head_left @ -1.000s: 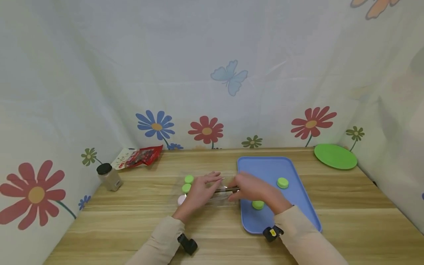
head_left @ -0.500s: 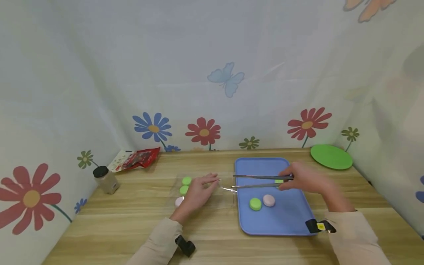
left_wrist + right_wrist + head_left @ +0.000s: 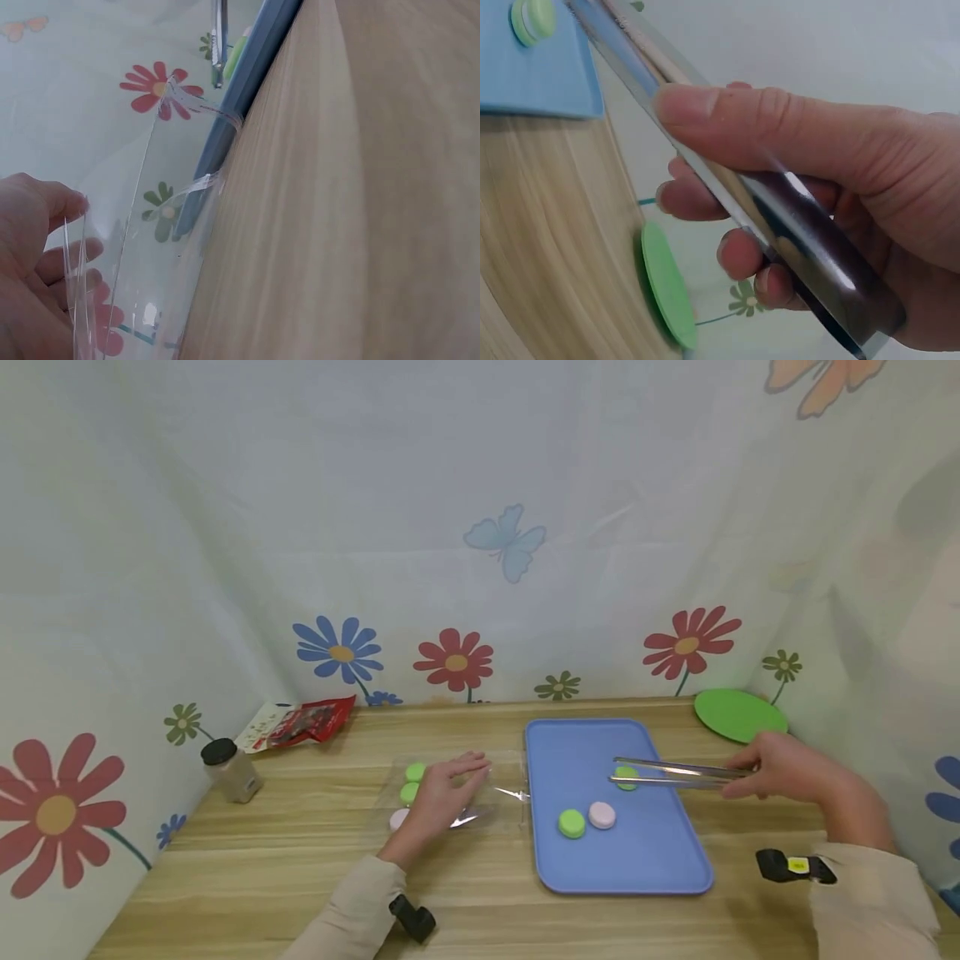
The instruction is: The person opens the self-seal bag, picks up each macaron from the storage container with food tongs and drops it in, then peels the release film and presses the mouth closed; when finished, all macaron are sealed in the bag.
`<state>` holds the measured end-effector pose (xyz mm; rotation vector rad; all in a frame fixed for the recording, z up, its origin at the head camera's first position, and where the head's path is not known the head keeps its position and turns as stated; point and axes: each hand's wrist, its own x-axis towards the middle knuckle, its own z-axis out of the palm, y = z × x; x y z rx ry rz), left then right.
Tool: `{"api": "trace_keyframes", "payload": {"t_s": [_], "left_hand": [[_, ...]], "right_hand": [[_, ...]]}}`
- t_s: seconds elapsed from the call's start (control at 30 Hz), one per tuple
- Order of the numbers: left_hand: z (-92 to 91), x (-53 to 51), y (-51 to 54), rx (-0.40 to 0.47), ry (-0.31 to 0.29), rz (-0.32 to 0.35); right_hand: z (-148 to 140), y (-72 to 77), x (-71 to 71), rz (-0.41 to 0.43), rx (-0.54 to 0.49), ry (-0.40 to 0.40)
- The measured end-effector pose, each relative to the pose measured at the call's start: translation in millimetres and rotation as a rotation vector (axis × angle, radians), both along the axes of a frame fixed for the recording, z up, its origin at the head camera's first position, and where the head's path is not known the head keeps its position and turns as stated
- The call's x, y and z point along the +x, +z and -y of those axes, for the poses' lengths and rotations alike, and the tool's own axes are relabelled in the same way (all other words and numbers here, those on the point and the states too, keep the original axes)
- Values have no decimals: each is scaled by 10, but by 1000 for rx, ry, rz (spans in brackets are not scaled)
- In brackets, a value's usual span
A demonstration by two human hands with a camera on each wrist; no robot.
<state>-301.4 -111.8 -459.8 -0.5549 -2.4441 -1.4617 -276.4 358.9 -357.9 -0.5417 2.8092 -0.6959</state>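
Note:
My right hand [image 3: 787,772] holds long metal tongs [image 3: 735,195], thumb on one side and fingers curled on the other. Their parted tips reach left over the blue tray [image 3: 622,872], on either side of a green macaron [image 3: 627,778]; contact cannot be told. Another green macaron [image 3: 572,823] and a pale pink macaron [image 3: 602,815] lie nearer on the tray. Left of it, my left hand [image 3: 442,797] holds a clear plastic box [image 3: 161,225] near its edge, fingers partly behind the plastic. Green macarons [image 3: 416,772] and a pink one [image 3: 399,819] show in the box.
A green plate [image 3: 741,714] stands at the back right. On the left are a black-lidded jar [image 3: 231,772] and a red and white snack bag [image 3: 300,723]. A flowered curtain [image 3: 375,527] rises behind the wooden table [image 3: 480,893].
My right hand has drawn the tongs from the box rightward across the tray, and their tips now flank the back green macaron. The pink macaron on the tray has come into view. My left hand stays.

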Motion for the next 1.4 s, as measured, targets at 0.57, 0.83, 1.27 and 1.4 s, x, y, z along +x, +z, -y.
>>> {"api": "trace_keyframes", "payload": {"t_s": [0.57, 0.83, 1.27, 1.4], "left_hand": [[1, 17, 30, -27, 2, -56], [-5, 36, 42, -39, 17, -36], [15, 16, 6, -34, -28, -61], [18, 18, 1, -40, -18, -55]], "right_hand": [[-189, -80, -27, 53, 43, -61], [-189, -71, -10, 57, 23, -59], [188, 72, 50, -122, -26, 63], [544, 59, -17, -142, -21, 154]]}}
